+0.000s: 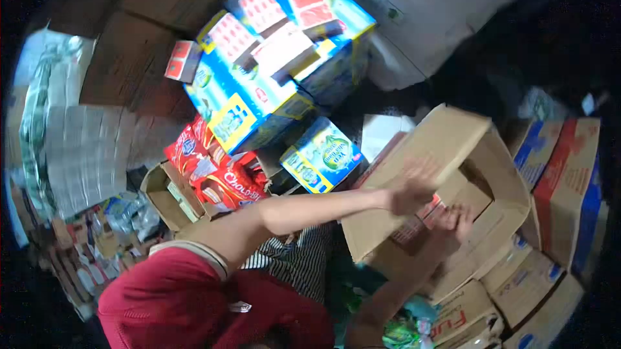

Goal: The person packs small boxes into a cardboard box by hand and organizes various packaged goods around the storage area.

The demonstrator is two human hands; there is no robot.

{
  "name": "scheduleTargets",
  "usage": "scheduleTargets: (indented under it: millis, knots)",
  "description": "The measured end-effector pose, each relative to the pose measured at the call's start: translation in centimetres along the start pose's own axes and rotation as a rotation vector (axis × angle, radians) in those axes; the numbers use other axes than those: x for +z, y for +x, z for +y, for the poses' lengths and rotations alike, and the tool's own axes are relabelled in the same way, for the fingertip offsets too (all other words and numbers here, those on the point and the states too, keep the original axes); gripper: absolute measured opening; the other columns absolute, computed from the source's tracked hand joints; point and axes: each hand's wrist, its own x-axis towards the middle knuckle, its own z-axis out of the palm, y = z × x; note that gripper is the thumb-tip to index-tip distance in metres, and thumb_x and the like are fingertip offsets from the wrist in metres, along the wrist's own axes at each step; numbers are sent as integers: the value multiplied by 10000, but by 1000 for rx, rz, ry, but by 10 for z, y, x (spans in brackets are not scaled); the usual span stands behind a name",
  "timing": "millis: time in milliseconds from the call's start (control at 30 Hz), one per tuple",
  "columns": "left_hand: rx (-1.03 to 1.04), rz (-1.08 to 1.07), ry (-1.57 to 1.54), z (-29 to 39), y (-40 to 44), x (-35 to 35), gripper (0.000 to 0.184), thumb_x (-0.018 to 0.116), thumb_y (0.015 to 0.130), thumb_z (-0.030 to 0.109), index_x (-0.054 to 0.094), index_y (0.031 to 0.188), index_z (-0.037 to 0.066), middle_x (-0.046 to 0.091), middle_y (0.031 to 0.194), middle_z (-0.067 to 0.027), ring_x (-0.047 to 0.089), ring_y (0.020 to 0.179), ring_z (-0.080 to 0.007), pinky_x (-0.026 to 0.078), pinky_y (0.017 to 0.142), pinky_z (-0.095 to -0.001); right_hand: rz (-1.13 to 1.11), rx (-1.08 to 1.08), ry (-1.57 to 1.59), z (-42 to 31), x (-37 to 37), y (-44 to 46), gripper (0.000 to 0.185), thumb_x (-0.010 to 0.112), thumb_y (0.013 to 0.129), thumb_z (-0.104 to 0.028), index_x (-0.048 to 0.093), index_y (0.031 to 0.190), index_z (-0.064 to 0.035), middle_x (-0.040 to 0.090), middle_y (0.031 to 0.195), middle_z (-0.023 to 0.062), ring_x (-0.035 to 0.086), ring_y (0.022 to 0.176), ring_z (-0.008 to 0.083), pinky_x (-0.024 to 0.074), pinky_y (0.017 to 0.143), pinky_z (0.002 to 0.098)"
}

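Observation:
An open cardboard box (508, 184) sits tilted at the right, with its mouth toward me. My left hand (414, 188) reaches across and lies against the near flap of this box, its fingers smeared by motion. Inside the opening is my right hand (453, 227), its fingers bent and blurred. Right beside those fingers shows a small red-and-white pack (432, 208). I cannot make out whether the right hand grips it or only touches it. Part of the box's inside is hidden by both hands.
Blue-and-yellow cartons (265, 113) carry several red-and-white packs (234, 37). A smaller carton (323, 155) and red Choco snack bags (226, 184) lie nearer. Striped cardboard cartons (559, 181) stand at the right. White wrapped stacks (84, 155) are at the left.

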Motion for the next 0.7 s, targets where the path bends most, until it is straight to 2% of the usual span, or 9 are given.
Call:
scheduleTargets:
  millis: [100,200,300,333,433,467,500,533,700]
  knots:
    - [-82,47,-141,-28,-36,-85,772,642,751,256,243,1364,8,222,1400,-244,196,1312,-395,195,1070,-436,-156,-118,347,4,43,-28,261,423,915,-124,407,1146,-4,503,986,103,510,920,205,457,839,344]
    - [-210,351,80,-73,-77,-178,700,616,705,137,294,1302,-37,347,1307,-244,303,1251,-394,224,1060,-434,-552,264,1167,-36,106,-35,324,381,930,-139,365,1216,13,479,1054,130,492,960,238,451,847,360]
    - [-374,645,305,-133,-123,-263,788,648,730,183,227,1371,3,259,1395,-250,237,1307,-373,199,1076,-418,-414,506,1123,-80,172,-71,359,330,936,-127,328,1257,33,443,1116,153,474,1022,281,430,887,368]
    - [-402,719,519,-167,-144,-290,807,673,701,217,253,1355,0,295,1372,-236,246,1299,-378,199,1071,-429,-423,488,724,-112,192,-82,352,348,931,-139,355,1241,26,424,1141,152,482,1010,260,398,927,378]
    - [-446,625,918,-194,-180,-392,699,709,661,357,467,1212,3,446,1267,-207,408,1181,-359,329,990,-422,-475,505,864,-139,242,-112,195,520,896,-197,554,1019,-49,594,859,58,570,789,145,453,742,302]
    - [-469,647,1051,-225,-201,-408,650,711,641,401,538,1146,32,484,1239,-182,434,1146,-363,348,970,-426,-504,534,419,-142,252,-120,214,534,891,-224,566,1010,-49,609,875,61,576,772,142,465,711,300]
    - [-616,491,1174,-240,-208,-427,651,708,645,417,541,1169,70,516,1205,-167,486,1091,-342,385,934,-423,-603,605,451,-166,250,-125,223,532,889,-209,558,1031,-39,612,877,65,578,787,142,474,685,277]
    - [-622,478,1125,-266,-220,-438,658,720,632,388,527,1160,47,525,1170,-178,500,1062,-346,394,916,-422,-568,636,765,-146,267,-143,218,522,887,-168,542,1041,-15,600,890,73,576,785,138,482,653,264]
    - [-584,636,621,-379,-285,-451,703,781,569,244,461,1114,-64,570,999,-233,569,920,-364,441,827,-417,-752,708,654,-145,278,-174,196,439,920,-106,534,1082,-50,589,925,46,578,817,110,483,691,223]
